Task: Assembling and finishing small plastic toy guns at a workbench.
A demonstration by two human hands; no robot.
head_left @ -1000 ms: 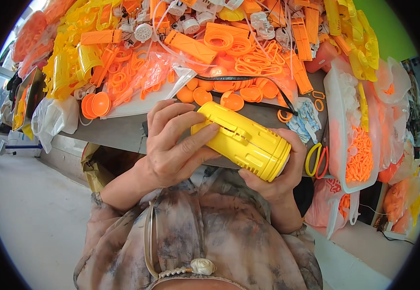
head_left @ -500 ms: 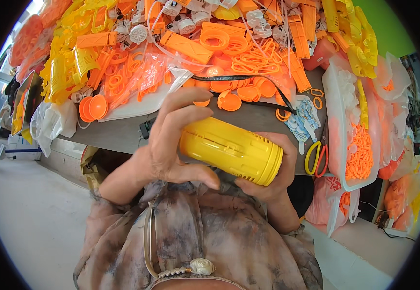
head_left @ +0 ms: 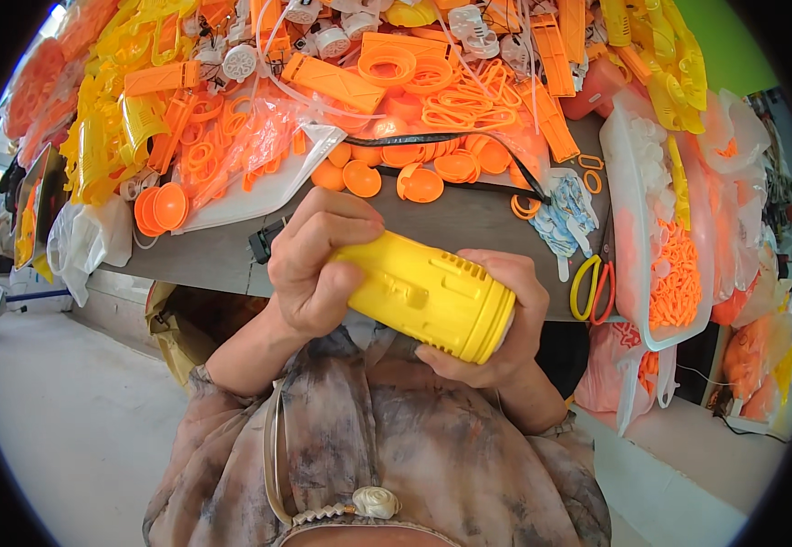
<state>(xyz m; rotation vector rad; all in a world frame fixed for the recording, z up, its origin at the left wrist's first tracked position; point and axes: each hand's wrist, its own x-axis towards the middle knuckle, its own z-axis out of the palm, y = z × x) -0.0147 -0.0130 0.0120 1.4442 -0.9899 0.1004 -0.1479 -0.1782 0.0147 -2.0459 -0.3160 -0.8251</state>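
Both hands hold a yellow plastic cylinder (head_left: 423, 296) in front of my chest, just off the table's near edge. It lies tilted, its right end lower than its left, with slots and a raised ring near the right end. My left hand (head_left: 318, 264) is closed over the left end, fingers curled and thumb pressed to its side. My right hand (head_left: 510, 314) wraps the right end, thumb below and fingers above. Both end faces are covered by the hands.
Orange discs (head_left: 419, 184), rings and long orange parts (head_left: 332, 82) heap the grey table (head_left: 223, 264). Yellow housings (head_left: 95, 150) lie far left. To the right are scissors (head_left: 595, 290), blue-white stickers (head_left: 565, 214) and a clear bin (head_left: 628, 246) with small orange pieces.
My left hand, spread around the left end before, has closed on it. The cylinder has turned about its length, showing a different side, and shifted slightly left. My right hand keeps hold.
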